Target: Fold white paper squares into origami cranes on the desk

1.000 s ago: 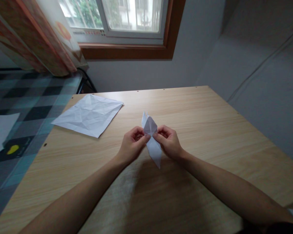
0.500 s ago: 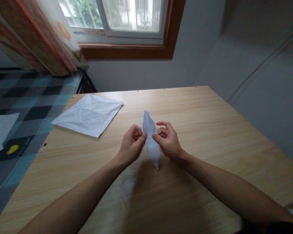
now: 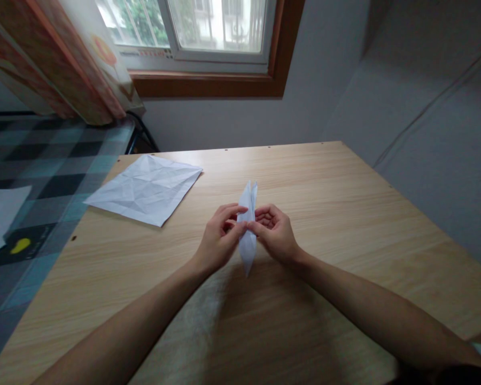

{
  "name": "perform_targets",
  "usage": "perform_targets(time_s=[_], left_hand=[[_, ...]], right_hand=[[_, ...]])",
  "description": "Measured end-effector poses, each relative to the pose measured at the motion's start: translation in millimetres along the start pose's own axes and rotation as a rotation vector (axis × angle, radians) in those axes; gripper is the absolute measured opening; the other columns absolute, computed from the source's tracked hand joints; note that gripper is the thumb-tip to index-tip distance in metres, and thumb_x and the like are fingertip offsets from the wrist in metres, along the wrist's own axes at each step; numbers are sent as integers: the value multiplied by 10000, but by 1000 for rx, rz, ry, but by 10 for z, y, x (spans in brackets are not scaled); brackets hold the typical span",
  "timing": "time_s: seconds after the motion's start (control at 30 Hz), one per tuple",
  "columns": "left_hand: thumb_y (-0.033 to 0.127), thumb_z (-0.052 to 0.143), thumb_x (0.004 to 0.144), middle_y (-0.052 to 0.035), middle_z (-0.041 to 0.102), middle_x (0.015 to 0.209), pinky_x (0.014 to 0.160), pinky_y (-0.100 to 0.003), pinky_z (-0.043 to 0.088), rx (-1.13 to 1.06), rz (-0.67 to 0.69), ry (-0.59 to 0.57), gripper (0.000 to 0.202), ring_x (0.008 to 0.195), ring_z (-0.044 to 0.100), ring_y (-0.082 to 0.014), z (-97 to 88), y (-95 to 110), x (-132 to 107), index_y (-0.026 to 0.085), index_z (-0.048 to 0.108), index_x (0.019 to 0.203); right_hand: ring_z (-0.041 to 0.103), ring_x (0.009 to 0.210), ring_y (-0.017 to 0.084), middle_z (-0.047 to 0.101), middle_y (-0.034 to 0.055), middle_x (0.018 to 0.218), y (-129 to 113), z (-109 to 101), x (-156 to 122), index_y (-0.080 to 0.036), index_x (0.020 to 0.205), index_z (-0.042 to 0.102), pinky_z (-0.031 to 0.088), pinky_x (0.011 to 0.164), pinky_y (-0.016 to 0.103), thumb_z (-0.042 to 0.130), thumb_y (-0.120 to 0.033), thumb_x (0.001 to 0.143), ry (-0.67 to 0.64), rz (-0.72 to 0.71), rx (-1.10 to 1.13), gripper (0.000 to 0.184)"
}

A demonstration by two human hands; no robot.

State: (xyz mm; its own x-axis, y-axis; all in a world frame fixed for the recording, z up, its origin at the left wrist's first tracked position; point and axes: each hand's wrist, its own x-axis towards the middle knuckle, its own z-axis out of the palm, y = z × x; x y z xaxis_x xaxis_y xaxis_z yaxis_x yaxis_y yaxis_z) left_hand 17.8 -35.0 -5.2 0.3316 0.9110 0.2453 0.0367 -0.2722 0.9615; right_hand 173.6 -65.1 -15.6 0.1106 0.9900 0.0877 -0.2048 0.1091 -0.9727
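Observation:
A folded piece of white paper (image 3: 247,250) is held up between my two hands above the wooden table (image 3: 344,214). It is long and narrow, with a point at the bottom and split tips at the top. My left hand (image 3: 223,232) grips its left side, the thumb at the middle and the index finger stretched over the upper part. On the other side, my right hand (image 3: 278,232) pinches it with the thumb in front and the fingers curled behind. Both thumbs almost meet at the paper's middle.
An unfolded, creased white sheet (image 3: 152,190) lies at the table's back left. Left of the table is a checked cloth (image 3: 64,144) bearing another piece of white paper (image 3: 8,214). Behind stand the wall and a window with a brown frame (image 3: 208,85).
The folded paper has turned and become narrower, its two upper tips now side by side. My left index finger has reached over it, and my thumbs have come closer together.

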Motion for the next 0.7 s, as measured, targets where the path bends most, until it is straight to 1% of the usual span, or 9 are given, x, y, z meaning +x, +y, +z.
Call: perform_targets(time_s=[0.03, 0.1, 0.2, 0.3, 0.4, 0.5, 0.57, 0.63, 0.7], left_hand=[[315, 705, 806, -89, 586, 1221, 677, -251, 509, -2, 7, -2, 277, 836, 620, -143, -5, 15, 5, 196, 727, 1055], [341, 711, 799, -107, 570, 1277, 708, -273, 531, -19, 0, -22, 285, 907, 641, -178, -18, 46, 14, 190, 742, 1039], [352, 713, 800, -91, 652, 1098, 697, -275, 525, -36, -17, -36, 251, 891, 651, -195, -40, 69, 25, 179, 763, 974], [322, 717, 802, -54, 700, 896, 716, -269, 504, -66, -58, -30, 183, 830, 649, -179, -46, 45, 28, 172, 763, 896], [280, 728, 776, -19, 710, 804, 674, -246, 482, -199, -137, 8, 149, 721, 632, -139, -33, 1, 24, 172, 729, 878], [245, 751, 724, 18, 684, 727, 595, -213, 449, -349, -187, 53, 163, 616, 596, -102, -11, -22, 20, 175, 673, 849], [239, 758, 706, 37, 660, 674, 580, -207, 446, -411, -210, 44, 193, 591, 593, -99, 1, -19, 18, 177, 630, 837], [245, 759, 703, 42, 653, 653, 580, -212, 452, -433, -231, 24, 229, 585, 602, -105, 8, -6, 17, 180, 591, 844], [254, 756, 705, 38, 660, 657, 573, -211, 448, -420, -242, 11, 260, 581, 603, -107, 10, 10, 17, 183, 561, 861]], right_hand=[[594, 624, 114, 637, -30, 719, -3, -1, -9, -207, 878, 597, 496, 587, 247, 830, -403, 694, -21, -22, -10, 356], [609, 703, 132, 658, 0, 813, -10, -7, -25, -210, 931, 632, 509, 639, 270, 768, -388, 773, -66, -99, -72, 274], [607, 814, 154, 639, 30, 931, -26, -23, -40, -222, 955, 683, 508, 681, 286, 676, -325, 850, -87, -268, -212, 147], [594, 865, 164, 593, 36, 971, -33, -40, -39, -242, 974, 707, 511, 691, 292, 643, -276, 859, -79, -367, -297, 136], [584, 943, 178, 550, 52, 1114, -14, -52, -30, -265, 1018, 702, 527, 774, 330, 668, -256, 830, -45, -357, -334, 191], [590, 1020, 196, 506, 63, 1269, 20, -47, -15, -283, 1081, 636, 536, 831, 361, 730, -262, 774, 13, -291, -251, 322], [624, 961, 188, 576, 53, 1185, 37, -35, -5, -290, 1130, 554, 548, 791, 350, 749, -284, 758, -19, -209, -120, 420], [642, 801, 157, 637, 3, 960, 44, -21, 1, -288, 1150, 489, 542, 695, 306, 741, -300, 767, -56, -119, -22, 458], [613, 655, 127, 612, -55, 771, 38, -11, 0, -277, 1125, 464, 508, 606, 260, 723, -303, 780, -45, -65, 13, 432]])
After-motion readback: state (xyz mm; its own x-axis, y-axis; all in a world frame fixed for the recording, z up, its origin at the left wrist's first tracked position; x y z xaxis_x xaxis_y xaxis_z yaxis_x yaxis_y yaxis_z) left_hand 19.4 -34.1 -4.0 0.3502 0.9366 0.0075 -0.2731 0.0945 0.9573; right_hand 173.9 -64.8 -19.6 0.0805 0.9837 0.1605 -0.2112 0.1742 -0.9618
